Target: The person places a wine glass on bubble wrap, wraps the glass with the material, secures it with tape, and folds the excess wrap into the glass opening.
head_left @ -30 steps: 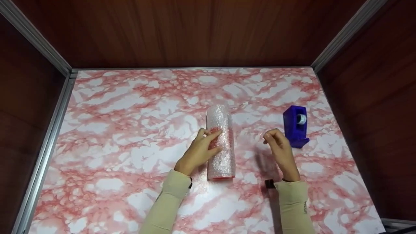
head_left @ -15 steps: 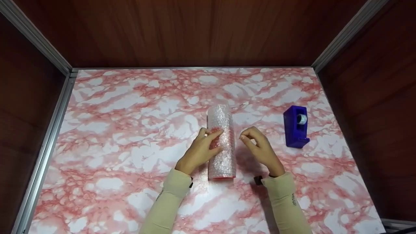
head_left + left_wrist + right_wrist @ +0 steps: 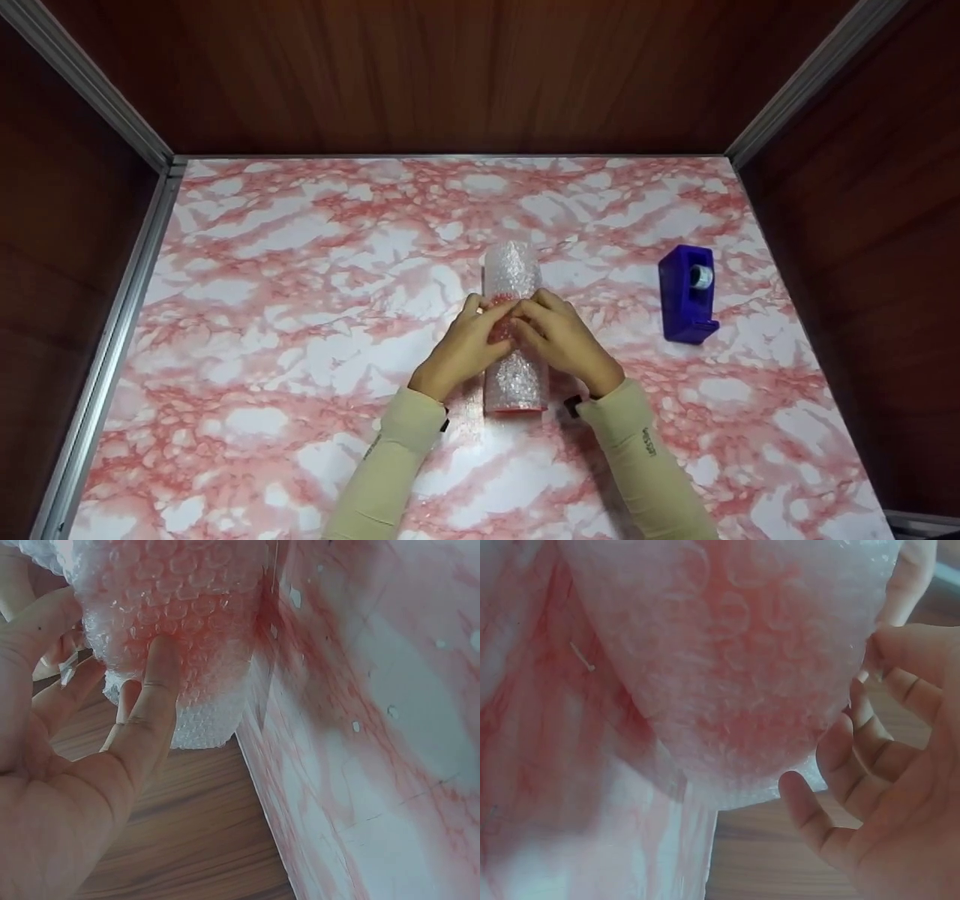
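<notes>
A cylinder covered in bubble wrap [image 3: 516, 382], red showing through it, lies lengthwise on the table. My left hand [image 3: 459, 351] rests on its left side, thumb and forefinger reaching over the top; other fingers lie against the wrap's side in the left wrist view. From the right, my right hand [image 3: 568, 346] bends over the top, its fingertips right at those of the left. A small shiny clear piece of tape [image 3: 67, 669] shows by the fingertips in the left wrist view. In the right wrist view, the remaining right fingers lie loosely bent along the wrap.
A blue tape dispenser [image 3: 684, 300] with a tape roll stands to the right on the red-and-white marbled table [image 3: 300, 247]. Dark wooden panels [image 3: 450, 75] with metal rails enclose the back and sides.
My right hand has come left from beside the dispenser, carrying the piece of tape, onto the top of the bubble-wrapped cylinder. The left hand has stayed on the wrap.
</notes>
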Tool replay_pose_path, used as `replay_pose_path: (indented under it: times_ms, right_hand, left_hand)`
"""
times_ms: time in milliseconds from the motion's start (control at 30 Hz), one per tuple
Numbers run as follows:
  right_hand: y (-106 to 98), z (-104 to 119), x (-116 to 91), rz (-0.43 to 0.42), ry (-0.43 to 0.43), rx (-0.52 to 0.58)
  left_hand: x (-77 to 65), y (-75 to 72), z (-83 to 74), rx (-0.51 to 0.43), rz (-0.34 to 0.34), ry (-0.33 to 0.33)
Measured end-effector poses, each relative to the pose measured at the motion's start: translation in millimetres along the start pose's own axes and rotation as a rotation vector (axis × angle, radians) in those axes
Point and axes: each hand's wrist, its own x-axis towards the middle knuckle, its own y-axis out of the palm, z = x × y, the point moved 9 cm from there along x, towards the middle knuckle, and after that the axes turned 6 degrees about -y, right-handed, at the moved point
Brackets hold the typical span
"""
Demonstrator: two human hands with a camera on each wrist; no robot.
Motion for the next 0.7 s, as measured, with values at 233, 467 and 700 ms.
replay_pose_path:
  times_ms: [233,467,700]
  right_hand:
    - [1.2,7.6,1.4,-0.06,-0.077,-0.16]
    - [2.5,13.0,1.9,-0.074,-0.015,-0.361]
    - [2.7,12.4,8.1,-0.016,0.128,-0.419]
  left_hand:
    - [-0.1,0.2,-1.8,0.013,-0.012,0.024]
    - [-0.3,0.3,-1.9,0.023,-0.019,0.029]
    - [-0.4,0.6,-2.2,0.037,-0.029,0.044]
